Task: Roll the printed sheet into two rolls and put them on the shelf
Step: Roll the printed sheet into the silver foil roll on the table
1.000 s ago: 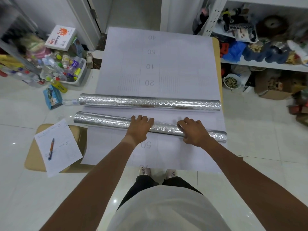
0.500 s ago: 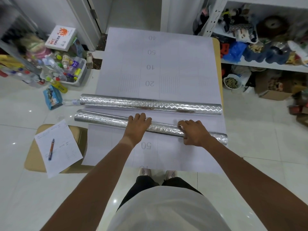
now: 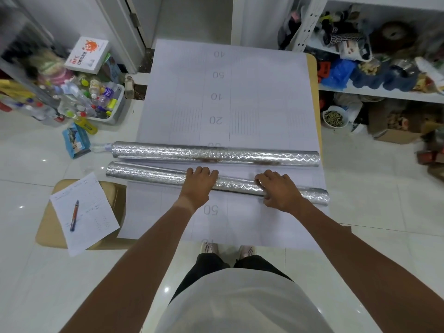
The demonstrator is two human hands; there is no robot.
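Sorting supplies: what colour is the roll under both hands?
Shiny embossed silver roll; head view shows it.

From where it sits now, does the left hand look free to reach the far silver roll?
Probably yes. The left hand rests flat on the near roll, holding nothing, and the far roll lies just beyond it on the printed sheet, with nothing between them.
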